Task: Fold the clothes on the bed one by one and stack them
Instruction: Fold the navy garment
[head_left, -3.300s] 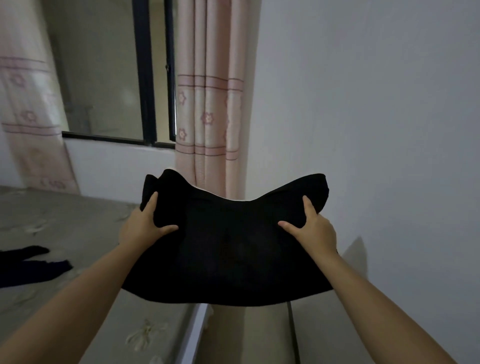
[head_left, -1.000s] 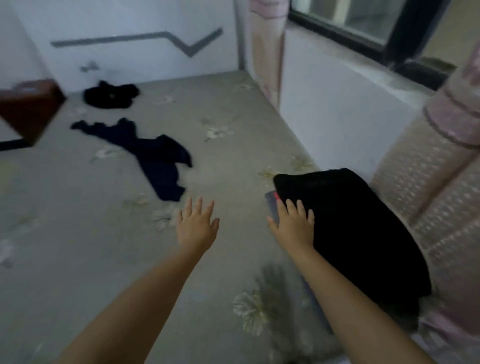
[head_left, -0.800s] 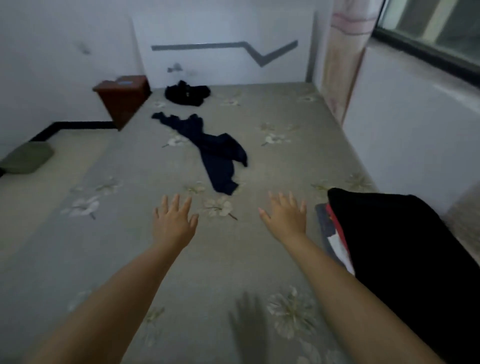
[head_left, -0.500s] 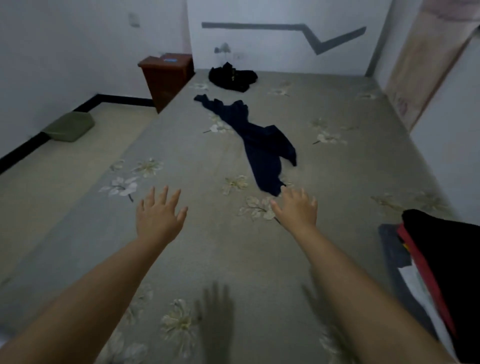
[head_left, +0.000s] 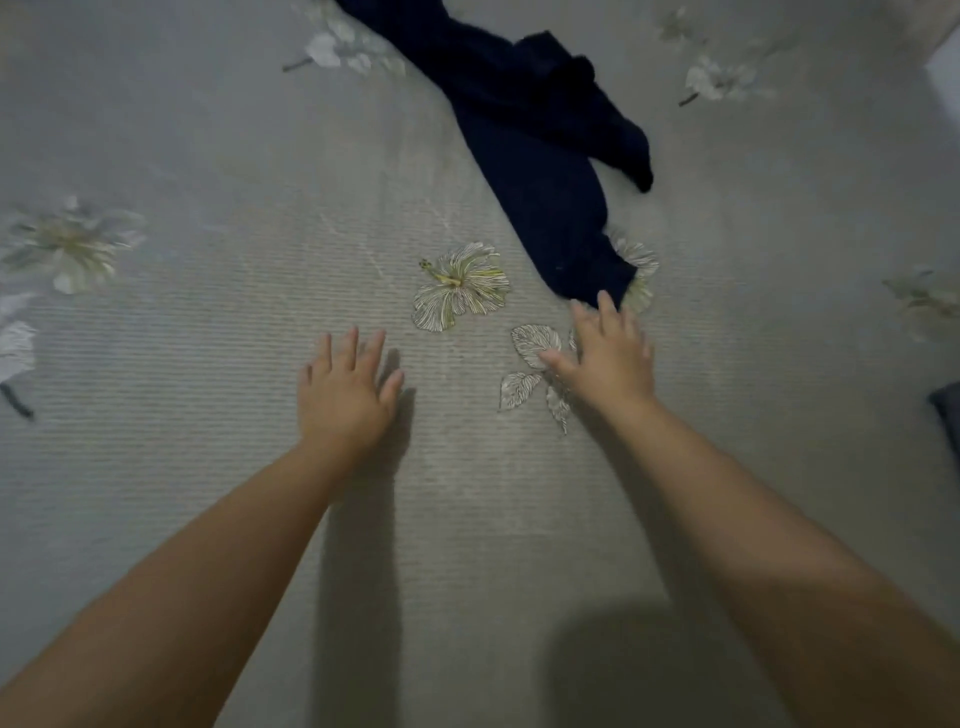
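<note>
— So which hand is nearer the next piece?

— Clearly the right hand (head_left: 605, 358). Its fingertips (head_left: 604, 301) sit at the near tip of the dark navy garment (head_left: 540, 156), touching it or just short of it; the blur there hides which. That grip is open, fingers spread, nothing in it.

— And the left?

— The left hand (head_left: 345, 389) is flat and spread over the bed (head_left: 208, 312), well off to the left of the cloth, holding nothing either.

— How does the garment lie?

— Long and narrow, unfolded. Its long axis runs from the right hand's fingertips away and to the left, towards the top edge of the view. A shorter limb branches off to the right about halfway up. So I judge the pull comes from the near end, with the left hand having to cross over for a second hold.

— Anything you can't see?

— The far end is cut off at the top, so I can't tell what kind of garment it is. At the right edge a dark sliver (head_left: 948, 415) shows, too little to identify.
</note>
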